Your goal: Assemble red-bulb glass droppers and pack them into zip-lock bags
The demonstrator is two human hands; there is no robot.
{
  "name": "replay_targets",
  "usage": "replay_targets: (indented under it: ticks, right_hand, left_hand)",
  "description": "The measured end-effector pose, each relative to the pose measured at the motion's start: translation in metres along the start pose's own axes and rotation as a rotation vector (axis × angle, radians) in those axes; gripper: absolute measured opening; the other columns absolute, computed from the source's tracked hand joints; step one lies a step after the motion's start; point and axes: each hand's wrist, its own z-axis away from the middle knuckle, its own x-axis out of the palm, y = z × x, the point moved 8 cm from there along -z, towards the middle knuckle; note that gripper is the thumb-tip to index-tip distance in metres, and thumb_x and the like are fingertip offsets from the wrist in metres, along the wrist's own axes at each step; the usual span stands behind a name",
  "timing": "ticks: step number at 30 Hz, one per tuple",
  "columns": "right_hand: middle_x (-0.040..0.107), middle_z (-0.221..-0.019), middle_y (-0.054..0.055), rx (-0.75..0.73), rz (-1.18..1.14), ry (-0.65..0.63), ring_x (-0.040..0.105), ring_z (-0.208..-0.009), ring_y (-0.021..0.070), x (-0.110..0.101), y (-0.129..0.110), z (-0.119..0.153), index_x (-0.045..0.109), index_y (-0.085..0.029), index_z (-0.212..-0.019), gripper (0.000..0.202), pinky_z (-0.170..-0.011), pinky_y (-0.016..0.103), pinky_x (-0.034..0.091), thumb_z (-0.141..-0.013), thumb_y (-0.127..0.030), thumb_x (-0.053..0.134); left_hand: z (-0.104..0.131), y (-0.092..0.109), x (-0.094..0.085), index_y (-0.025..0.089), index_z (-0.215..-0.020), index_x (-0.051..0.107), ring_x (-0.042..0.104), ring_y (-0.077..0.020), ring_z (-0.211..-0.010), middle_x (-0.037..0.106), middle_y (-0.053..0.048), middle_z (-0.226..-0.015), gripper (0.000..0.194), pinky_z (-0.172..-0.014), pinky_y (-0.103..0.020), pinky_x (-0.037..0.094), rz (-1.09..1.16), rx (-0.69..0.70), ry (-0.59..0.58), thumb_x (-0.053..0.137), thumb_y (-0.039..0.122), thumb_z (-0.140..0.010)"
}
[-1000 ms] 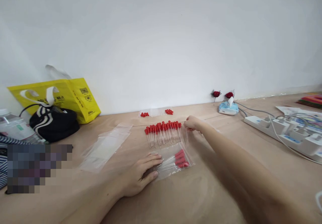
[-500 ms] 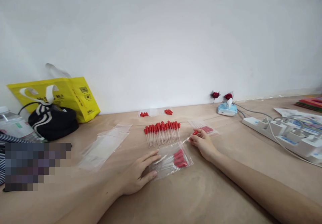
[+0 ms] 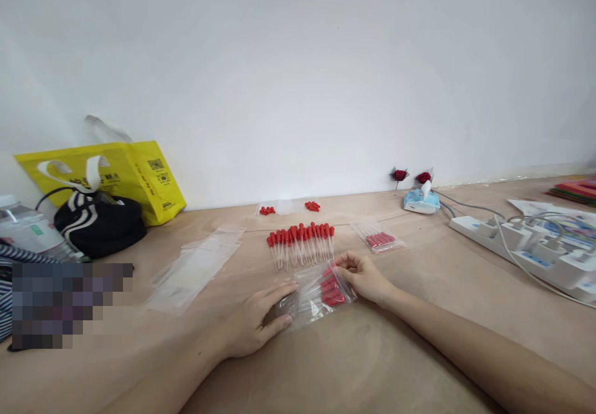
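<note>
A clear zip bag lies in front of me with several red-bulb glass droppers inside, bulbs to the right. My left hand grips its left end between thumb and fingers. At its upper right edge, my right hand pinches a dropper by its red bulb; the glass tube lies along the bag, partly lost in the shiny plastic. Just beyond, a row of loose droppers rests with red bulbs pointing away from me. A filled bag of droppers lies to the right.
Flat clear bags are stacked at left. Farther back lie more red-bulb droppers by the wall. A yellow bag, black pouch and bottle stand left. Tissues and a power strip with cables are right.
My right hand has moved left and slightly down, bringing the dropper from beside the bag onto or into its upper right part. My left hand has stayed at the bag's left end.
</note>
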Motion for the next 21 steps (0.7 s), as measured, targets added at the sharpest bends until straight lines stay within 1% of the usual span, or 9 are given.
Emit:
replay_targets:
  ticks: [2,4,6,8,10,12,15,18,21]
  right_hand:
    - [0.064,-0.065,0.003,-0.006,0.021,0.003,0.058,-0.055,0.0134,0.000,0.002,-0.002,0.058,-0.014,-0.071,0.028,-0.049,0.024,0.044,-0.060,-0.038,0.065]
    - [0.064,-0.063,0.004,0.025,0.008,-0.049,0.059,-0.057,0.0151,0.005,0.004,-0.002,0.061,-0.012,-0.071,0.030,-0.051,0.025,0.045,-0.062,-0.041,0.063]
    - [0.063,-0.060,0.003,0.060,-0.049,-0.119,0.058,-0.055,0.0138,0.011,0.003,0.001,0.061,-0.012,-0.073,0.030,-0.049,0.024,0.044,-0.063,-0.041,0.062]
    - [0.059,-0.055,-0.001,0.107,-0.070,-0.136,0.051,-0.043,0.0091,0.010,0.000,0.003,0.060,-0.013,-0.077,0.030,-0.040,0.020,0.038,-0.063,-0.039,0.062]
    - [0.054,-0.050,-0.005,0.142,-0.009,-0.066,0.040,-0.033,0.0046,0.001,-0.004,0.004,0.058,-0.014,-0.079,0.026,-0.033,0.017,0.029,-0.064,-0.035,0.061]
    - [0.047,-0.045,-0.008,0.175,0.099,0.033,0.031,-0.030,0.0029,-0.011,-0.006,0.005,0.055,-0.015,-0.074,0.021,-0.031,0.017,0.022,-0.067,-0.034,0.059]
    - [0.040,-0.043,-0.008,0.144,0.249,0.080,0.032,-0.035,0.0034,-0.018,-0.011,0.003,0.050,-0.015,-0.061,0.026,-0.035,0.018,0.023,-0.070,-0.039,0.055]
    - [0.043,-0.045,-0.006,0.078,0.323,0.009,0.038,-0.043,0.0051,-0.009,-0.013,0.000,0.049,-0.014,-0.053,0.033,-0.041,0.018,0.028,-0.065,-0.043,0.060]
    - [0.051,-0.049,-0.003,0.120,0.213,-0.126,0.045,-0.047,0.0080,0.006,-0.007,-0.001,0.049,-0.015,-0.053,0.034,-0.045,0.021,0.034,-0.057,-0.044,0.065]
  left_hand:
    - [0.000,0.001,0.000,0.025,-0.128,0.035,0.035,-0.0234,-0.122,0.039,-0.004,-0.134,0.046,-0.100,-0.042,0.029,-0.012,-0.014,-0.009,0.043,0.036,-0.084]
    - [-0.001,0.002,-0.001,0.024,-0.128,0.035,0.034,-0.0235,-0.122,0.038,-0.005,-0.134,0.047,-0.100,-0.042,0.030,-0.022,-0.028,-0.021,0.042,0.036,-0.084]
    - [-0.001,0.003,-0.001,0.024,-0.128,0.035,0.035,-0.0237,-0.122,0.038,-0.005,-0.134,0.046,-0.100,-0.043,0.030,-0.018,-0.024,-0.020,0.043,0.034,-0.084]
    - [-0.001,0.004,-0.002,0.025,-0.128,0.036,0.036,-0.0234,-0.121,0.039,-0.005,-0.134,0.045,-0.100,-0.042,0.031,-0.007,-0.002,-0.005,0.043,0.033,-0.084]
    - [-0.001,0.004,-0.002,0.025,-0.127,0.038,0.035,-0.0230,-0.121,0.039,-0.004,-0.134,0.044,-0.100,-0.042,0.031,-0.005,0.023,0.013,0.043,0.033,-0.084]
    - [-0.001,0.004,-0.004,0.025,-0.124,0.041,0.031,-0.0230,-0.124,0.036,-0.004,-0.136,0.041,-0.101,-0.042,0.029,-0.019,0.041,0.050,0.043,0.034,-0.084]
    - [-0.002,0.005,-0.007,0.026,-0.122,0.045,0.025,-0.0220,-0.127,0.033,-0.002,-0.137,0.037,-0.103,-0.043,0.024,-0.040,0.065,0.087,0.038,0.034,-0.087]
    - [-0.003,0.008,0.001,0.028,-0.124,0.042,0.028,-0.0209,-0.126,0.037,-0.001,-0.135,0.038,-0.104,-0.044,0.023,-0.038,0.104,-0.017,0.038,0.033,-0.087]
    - [-0.003,0.011,0.003,0.029,-0.126,0.039,0.032,-0.0210,-0.124,0.038,-0.002,-0.134,0.040,-0.104,-0.044,0.022,-0.026,0.136,-0.062,0.041,0.033,-0.086]
